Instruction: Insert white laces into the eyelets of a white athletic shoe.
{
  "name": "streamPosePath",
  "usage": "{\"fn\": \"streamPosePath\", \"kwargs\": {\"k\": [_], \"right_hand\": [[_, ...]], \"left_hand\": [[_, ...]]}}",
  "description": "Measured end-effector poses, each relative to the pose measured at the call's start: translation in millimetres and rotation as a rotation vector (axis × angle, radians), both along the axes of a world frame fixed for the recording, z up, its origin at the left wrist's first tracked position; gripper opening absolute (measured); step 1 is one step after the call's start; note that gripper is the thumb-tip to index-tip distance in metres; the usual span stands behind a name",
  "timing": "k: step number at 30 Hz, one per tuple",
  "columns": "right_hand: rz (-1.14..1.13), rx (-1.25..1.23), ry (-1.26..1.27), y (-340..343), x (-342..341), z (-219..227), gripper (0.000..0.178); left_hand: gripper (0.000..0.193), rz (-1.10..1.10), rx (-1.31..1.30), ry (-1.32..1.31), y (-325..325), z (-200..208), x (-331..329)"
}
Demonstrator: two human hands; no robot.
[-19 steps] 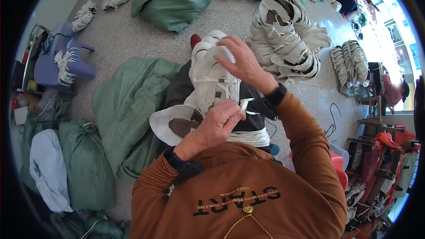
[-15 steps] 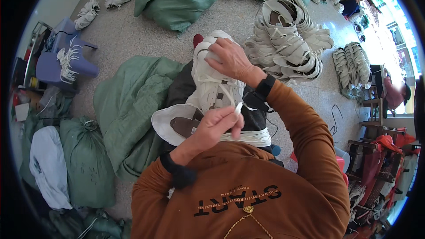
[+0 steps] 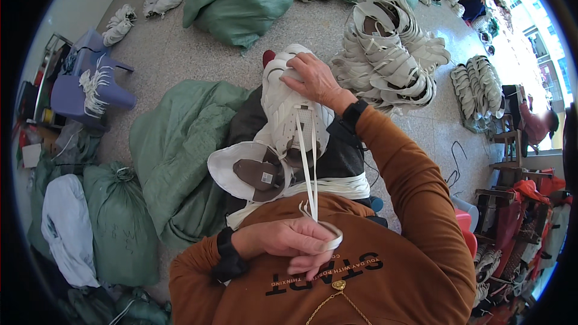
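Note:
A white shoe upper point(image 3: 280, 99) lies across my lap, its toe end pointing away from me. My right hand point(image 3: 313, 83) grips its far part, fingers curled over the top. A white shoelace point(image 3: 313, 183) runs from the eyelet area in two taut strands towards my chest. My left hand point(image 3: 292, 243) is closed on this shoelace, which loops round its fingers. Beside the lacing, the upper's white collar flap with a brown lining point(image 3: 256, 174) spreads open to the left. More white laces point(image 3: 349, 187) lie bundled across my lap near my waist.
A heap of white uppers point(image 3: 391, 54) sits on the floor ahead right, with another stack point(image 3: 478, 87) beyond. Green sacks point(image 3: 241, 9) lie ahead and at left point(image 3: 180, 144). A purple stool point(image 3: 96, 90) holds white laces. A wooden rack point(image 3: 518, 204) stands right; people sit farther off.
My left hand has drawn back from the upper to my chest, pulling the shoelace into two long straight strands. My right hand has stayed on the far part of the upper.

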State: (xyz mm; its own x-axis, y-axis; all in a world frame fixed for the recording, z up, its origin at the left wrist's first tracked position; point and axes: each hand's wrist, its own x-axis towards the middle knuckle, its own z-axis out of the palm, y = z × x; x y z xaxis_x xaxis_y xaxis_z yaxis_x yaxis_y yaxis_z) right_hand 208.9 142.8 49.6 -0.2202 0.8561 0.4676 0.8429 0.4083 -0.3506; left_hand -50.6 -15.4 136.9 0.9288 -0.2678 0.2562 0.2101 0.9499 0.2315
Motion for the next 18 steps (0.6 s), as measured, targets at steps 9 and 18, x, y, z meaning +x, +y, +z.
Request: {"fn": "streamPosePath", "kwargs": {"k": [9,18], "right_hand": [[0.075,-0.253,0.368,-91,13,19,0.017],[0.134,-0.187,0.108,-84,2,22,0.018]], "left_hand": [[0.035,0.206,0.820,0.288,42,27,2],[0.032,0.239,0.841,0.245,44,14,23]]}}
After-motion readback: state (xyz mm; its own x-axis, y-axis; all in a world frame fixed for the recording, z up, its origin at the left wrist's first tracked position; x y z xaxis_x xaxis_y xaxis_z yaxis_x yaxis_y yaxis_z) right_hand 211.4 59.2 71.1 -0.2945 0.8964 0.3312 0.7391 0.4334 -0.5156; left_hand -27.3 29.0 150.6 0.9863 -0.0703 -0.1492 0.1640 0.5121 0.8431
